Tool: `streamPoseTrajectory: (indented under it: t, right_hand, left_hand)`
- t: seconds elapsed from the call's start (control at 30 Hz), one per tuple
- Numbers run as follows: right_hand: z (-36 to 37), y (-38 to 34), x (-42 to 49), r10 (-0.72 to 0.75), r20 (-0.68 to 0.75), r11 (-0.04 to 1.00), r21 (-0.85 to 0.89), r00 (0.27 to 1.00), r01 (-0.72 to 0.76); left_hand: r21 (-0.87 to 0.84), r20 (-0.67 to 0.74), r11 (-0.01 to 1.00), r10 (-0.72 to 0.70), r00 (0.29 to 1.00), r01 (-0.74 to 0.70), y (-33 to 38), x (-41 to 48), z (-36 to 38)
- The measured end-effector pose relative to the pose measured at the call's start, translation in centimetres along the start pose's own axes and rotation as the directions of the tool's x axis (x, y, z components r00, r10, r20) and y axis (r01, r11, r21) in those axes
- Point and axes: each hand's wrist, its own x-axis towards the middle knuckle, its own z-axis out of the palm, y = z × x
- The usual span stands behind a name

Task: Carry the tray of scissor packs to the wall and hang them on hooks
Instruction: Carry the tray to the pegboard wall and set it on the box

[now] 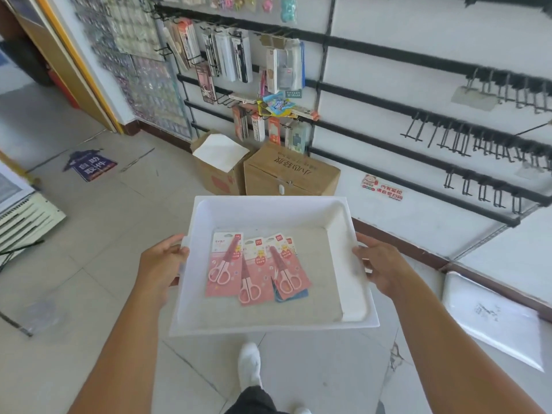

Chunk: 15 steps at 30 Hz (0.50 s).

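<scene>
scissor packs (pixel 257 268) lie flat in white tray (pixel 349 264), long axes pointing toward the wall. left hand (pixel 162 264) and right hand (pixel 380 268) clamp opposite side rims. empty hooks (pixel 478 141) ahead-right, nearer the right hand.

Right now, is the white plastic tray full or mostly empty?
Mostly empty: the white plastic tray holds only a few pink scissor packs, overlapping near its middle; bare floor shows around them.
</scene>
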Motion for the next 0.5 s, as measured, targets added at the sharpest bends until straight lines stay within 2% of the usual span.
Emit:
streamPoseTrajectory:
  t: [0.17,0.33,0.5]
  right_hand:
    - [3.2,-4.5,8.8,-0.002,-0.021,0.999,0.042,1.0,0.003]
    - [6.7,-8.7,16.2,-0.013,-0.055,0.996,0.091,0.998,0.018]
    - [8.1,-12.3,21.9,-0.013,-0.083,0.988,0.15,0.996,0.026]
  left_hand:
    - [0.008,0.05,0.999,0.037,0.998,-0.038,4.1,11.3,3.7]
    - [0.054,0.031,0.989,0.139,0.99,-0.14,9.0,21.5,8.5]
    - [0.123,0.161,0.984,0.111,0.981,-0.131,13.9,30.4,12.0]
